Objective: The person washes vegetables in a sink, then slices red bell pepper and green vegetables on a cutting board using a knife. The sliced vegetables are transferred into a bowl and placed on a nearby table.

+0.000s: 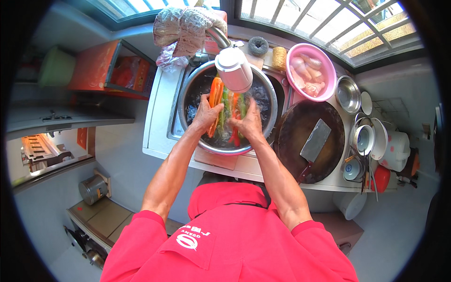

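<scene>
A round steel basin point(272, 116) of water stands at the sink, under a faucet with a white filter housing point(233, 67). A bunch of long orange, green and red vegetables point(225, 116) lies lengthwise in it, blurred by splashing water. My left hand point(207, 114) grips the bunch from the left, its thumb over the orange vegetable point(215, 98). From the right side my right hand point(251, 121) holds the same bunch, thumb pointing inward near the red vegetable point(235, 135). The filter housing hides the far end of the bunch, and some fingertips are out of sight.
Right of the basin, a cleaver point(316, 139) lies on a round chopping board point(289, 141). Behind it is a pink bowl point(333, 83) of raw meat. Bowls and a steel pan point(348, 94) crowd the far right. A steel scourer point(258, 46) sits by the window.
</scene>
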Tool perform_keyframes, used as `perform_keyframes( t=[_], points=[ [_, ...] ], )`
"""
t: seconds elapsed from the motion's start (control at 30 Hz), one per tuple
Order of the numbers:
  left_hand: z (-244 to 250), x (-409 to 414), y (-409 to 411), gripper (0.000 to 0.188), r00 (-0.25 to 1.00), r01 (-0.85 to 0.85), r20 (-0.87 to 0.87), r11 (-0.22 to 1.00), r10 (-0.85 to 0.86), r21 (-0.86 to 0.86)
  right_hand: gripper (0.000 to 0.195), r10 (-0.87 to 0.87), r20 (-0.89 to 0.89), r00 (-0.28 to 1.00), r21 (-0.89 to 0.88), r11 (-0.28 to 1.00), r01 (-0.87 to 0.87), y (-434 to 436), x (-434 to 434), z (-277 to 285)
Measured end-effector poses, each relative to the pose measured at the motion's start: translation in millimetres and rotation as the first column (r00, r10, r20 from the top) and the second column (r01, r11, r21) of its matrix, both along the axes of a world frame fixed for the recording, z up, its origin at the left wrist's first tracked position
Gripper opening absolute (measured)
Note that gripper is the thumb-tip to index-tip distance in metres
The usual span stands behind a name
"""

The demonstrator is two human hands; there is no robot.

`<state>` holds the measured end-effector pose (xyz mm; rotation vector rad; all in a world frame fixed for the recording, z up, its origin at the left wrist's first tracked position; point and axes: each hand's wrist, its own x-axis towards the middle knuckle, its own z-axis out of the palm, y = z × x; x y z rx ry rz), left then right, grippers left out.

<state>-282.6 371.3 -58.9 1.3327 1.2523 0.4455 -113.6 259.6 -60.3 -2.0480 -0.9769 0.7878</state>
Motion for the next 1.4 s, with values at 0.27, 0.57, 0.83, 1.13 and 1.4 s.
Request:
perform_keyframes(
  t=[0.27, 0.57, 0.83, 1.13, 1.4],
  points=[
    [11, 3, -3, 0.053, 0.985, -0.027, -0.173, 0.995, 0.01, -0.095, 0.039, 0.036, 0.182, 0.983, -0.282, 0.959, 0.017, 20, 2, 3],
    [-49, -10, -2, 0.037, 0.97, -0.223, 0.011, 0.868, 0.243, 0.443, 0.039, -0.128, 0.113, 0.985, 0.244, 0.965, 0.097, 22, 8, 17],
    [-14, -12, -9, 0.033, 0.866, 0.202, -0.387, 0.485, 0.318, 0.851, 0.049, 0.028, 0.316, 0.948, 0.364, 0.92, -0.148, -35, 23, 81],
    [79, -2, -54, 0.043, 0.989, -0.142, 0.123, 0.686, 0.077, 0.713, 0.073, -0.252, 0.585, 0.771, -0.177, 0.888, 0.425, -254, 134, 52],
    [146, 120, -133, 0.057, 0.921, 0.201, -0.003, 0.469, -0.389, 0.86, 0.06, -0.42, 0.212, 0.883, -0.166, 0.875, 0.456, -283, 167, 1]
  ],
)
